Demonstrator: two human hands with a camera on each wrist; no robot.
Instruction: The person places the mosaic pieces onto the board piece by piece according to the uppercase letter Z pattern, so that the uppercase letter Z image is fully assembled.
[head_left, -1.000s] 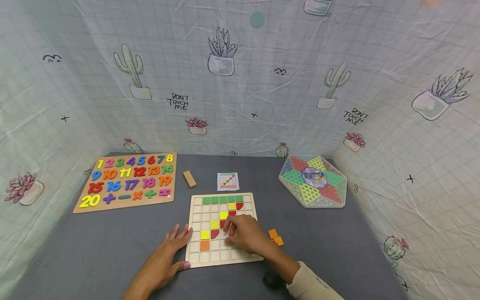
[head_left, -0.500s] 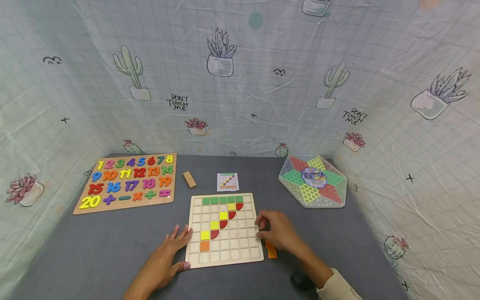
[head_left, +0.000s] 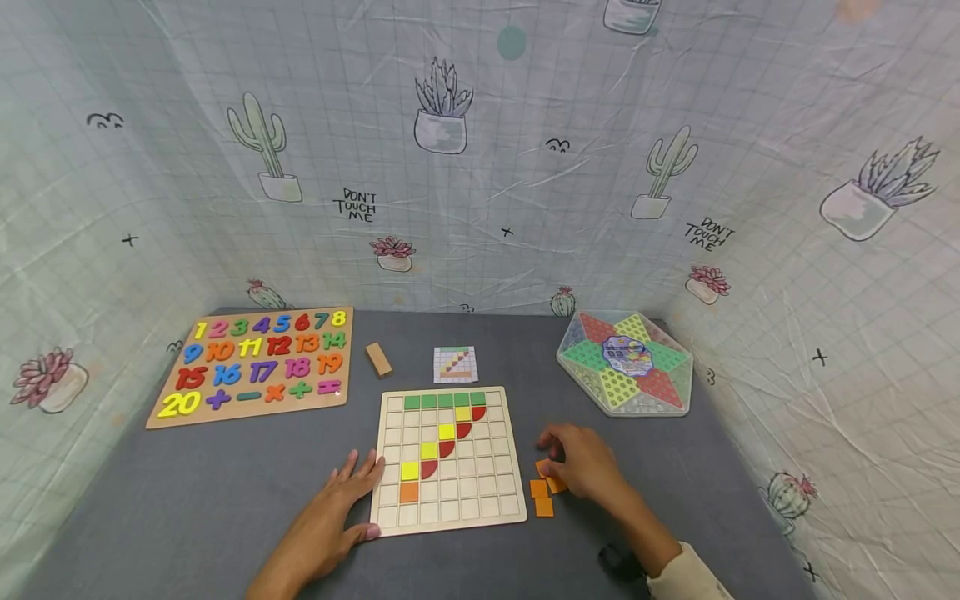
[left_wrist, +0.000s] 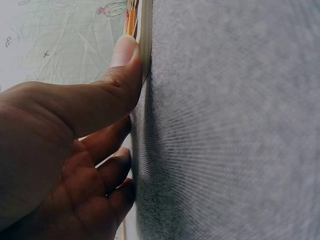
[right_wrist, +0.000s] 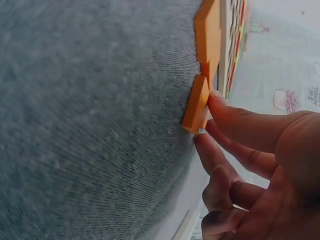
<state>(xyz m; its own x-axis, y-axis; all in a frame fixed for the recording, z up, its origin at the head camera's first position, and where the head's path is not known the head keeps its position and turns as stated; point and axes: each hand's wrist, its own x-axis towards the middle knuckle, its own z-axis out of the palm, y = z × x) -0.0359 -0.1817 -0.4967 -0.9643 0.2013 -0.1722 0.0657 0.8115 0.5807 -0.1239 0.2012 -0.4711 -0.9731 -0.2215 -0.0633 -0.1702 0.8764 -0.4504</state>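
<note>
A wooden grid board (head_left: 480, 492) lies in front of me, seen in the head view. On it are a row of green tiles (head_left: 446, 400), a diagonal of yellow tiles (head_left: 429, 451) with red quarter-round tiles (head_left: 447, 449) beside them, and one orange square tile (head_left: 409, 492). My left hand (head_left: 330, 508) rests at the board's left edge, fingers spread, thumb on the near corner. Right of the board lie several loose orange tiles (head_left: 543, 507). Over them is my right hand (head_left: 588, 467); in the right wrist view its thumb (right_wrist: 240, 120) touches a tile (right_wrist: 196, 105) lying flat on the table.
Behind the board lie a small pattern card (head_left: 455, 364) and a wooden block (head_left: 378, 359). A number puzzle board (head_left: 255, 400) stands at the back left, a hexagonal Chinese checkers board (head_left: 626, 362) at the back right. A printed cloth (head_left: 480, 275) hangs around the grey table (head_left: 262, 467).
My right hand has moved off the board to the right, over the loose orange tiles, which now show more fully. My left hand and the tiles on the board stay put.
</note>
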